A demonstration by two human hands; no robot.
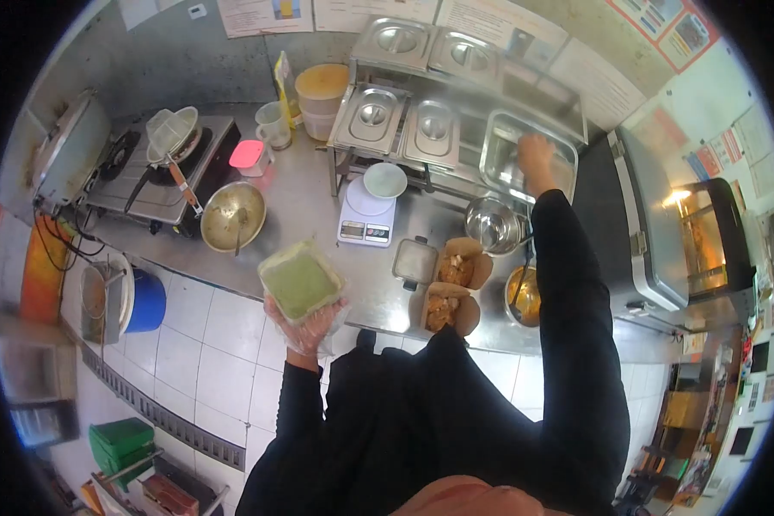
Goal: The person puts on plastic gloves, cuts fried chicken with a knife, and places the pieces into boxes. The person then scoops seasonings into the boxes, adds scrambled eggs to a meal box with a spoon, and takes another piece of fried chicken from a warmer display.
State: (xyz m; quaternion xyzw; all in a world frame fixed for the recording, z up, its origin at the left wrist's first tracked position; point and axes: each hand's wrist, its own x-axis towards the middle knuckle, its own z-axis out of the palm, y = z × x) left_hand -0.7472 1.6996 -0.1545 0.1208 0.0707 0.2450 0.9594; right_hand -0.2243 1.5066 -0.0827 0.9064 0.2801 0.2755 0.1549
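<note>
My left hand (305, 325), in a clear plastic glove, holds up a square tub (300, 281) of something green, near the counter's front edge. My right hand (536, 160) reaches far across to a shallow steel tray (496, 142) at the back right. Its fingers point down over the tray and are too small and hidden to read. Closer to me, two open brown paper boxes hold food: the upper box (480, 262) and the lower box (466, 316). Beside them are a steel bowl (494, 225) and a pan of orange food (525, 297).
A white kitchen scale (365, 225) carries a small bowl (385, 181). Lidded steel pans (370, 119) stand on a rack behind. To the left are a gas stove (159, 172), a mixing bowl (232, 215) and a pink-lidded tub (251, 159). A lit oven (697, 241) stands right.
</note>
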